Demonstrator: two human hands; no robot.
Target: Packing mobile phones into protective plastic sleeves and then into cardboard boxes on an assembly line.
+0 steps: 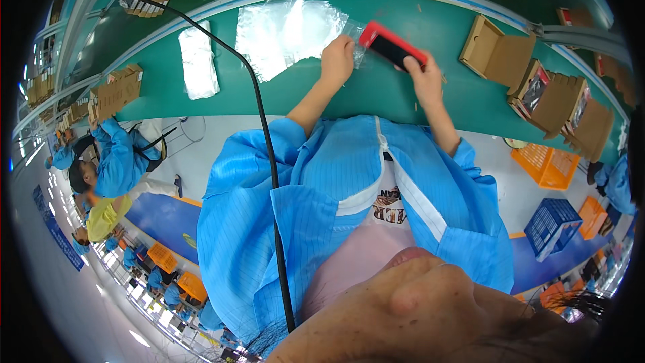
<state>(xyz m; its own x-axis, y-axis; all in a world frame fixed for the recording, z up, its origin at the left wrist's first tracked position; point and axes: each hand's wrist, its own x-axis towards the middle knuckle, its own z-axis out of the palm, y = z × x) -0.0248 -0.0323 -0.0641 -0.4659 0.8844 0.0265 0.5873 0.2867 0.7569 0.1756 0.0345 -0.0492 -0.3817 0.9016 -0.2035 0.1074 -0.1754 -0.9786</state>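
Observation:
My right hand [424,79] is closed on the lower right end of a flat red and black rectangular item [391,47], tilted over the green table [269,99]. Whether it is a device or a package I cannot make out. My left hand [338,60] is closed, thumb and fingers pinching the edge of a clear plastic bag [356,32]. The bag's see-through film lies against the upper left end of the red and black item. Just left of that hand, a spread of clear plastic bags [282,33] covers part of the tabletop.
A stack of clear bags [199,60] lies further left. Open cardboard boxes [494,50] line the right side, some with packed items. A black cable [259,94] hangs across the view. Orange [547,165] and blue crates [552,227] stand on the floor; co-workers [121,154] are at the left.

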